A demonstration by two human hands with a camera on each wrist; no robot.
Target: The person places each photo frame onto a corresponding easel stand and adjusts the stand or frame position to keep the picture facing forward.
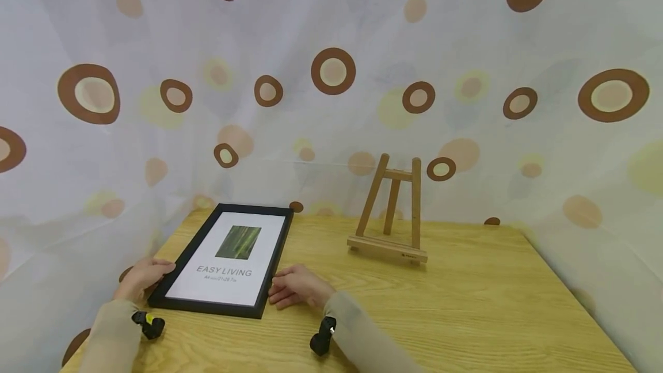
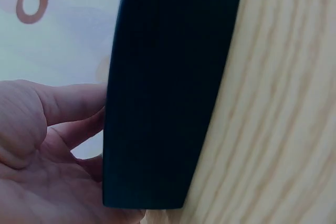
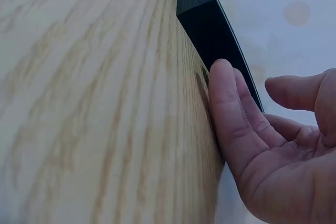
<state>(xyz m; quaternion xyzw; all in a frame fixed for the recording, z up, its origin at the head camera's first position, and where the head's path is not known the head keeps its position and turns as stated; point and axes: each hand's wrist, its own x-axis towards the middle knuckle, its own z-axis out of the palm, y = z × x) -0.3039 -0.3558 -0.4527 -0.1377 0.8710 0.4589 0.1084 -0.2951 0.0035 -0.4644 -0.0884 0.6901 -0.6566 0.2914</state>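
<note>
A black picture frame (image 1: 207, 306) lies on the wooden table, with a white sheet reading "EASY LIVING" and a small green picture inside it. My left hand (image 1: 143, 276) holds its left side near the front corner, the thumb at the upper edge; the frame's dark side (image 2: 163, 93) hides the fingertips in the left wrist view. At the opposite side, my right hand (image 1: 301, 288) touches the frame with extended fingers (image 3: 227, 98). Its thumb stands apart from the frame in the right wrist view.
A small wooden easel (image 1: 388, 246) stands at the back of the table (image 1: 466, 304), right of the frame. Behind and beside the table hangs a white curtain (image 1: 290, 22) with brown and beige spots. Each wrist wears a small black camera.
</note>
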